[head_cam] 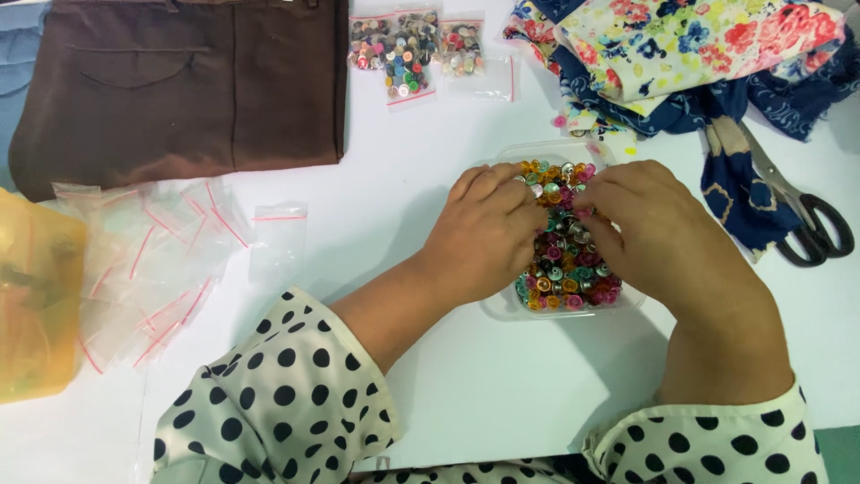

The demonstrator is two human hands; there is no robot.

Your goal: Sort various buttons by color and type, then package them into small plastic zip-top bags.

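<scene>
Head view, A: Where do the buttons (pixel 566 269) lie?

B: In the clear tray (pixel 502 309), directly under both hands' fingertips. The left hand (pixel 484 233) and right hand (pixel 658 233) meet over its middle, equally near.

A: Grip?

B: Fingers curl downward into the pile, half closed; whether either pinches a button cannot be told.

A: The tray's long axis?

B: It runs away from the person, between the two wrists.

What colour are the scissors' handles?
Black, on the scissors lying right of the hands; the head view shows it.
</scene>
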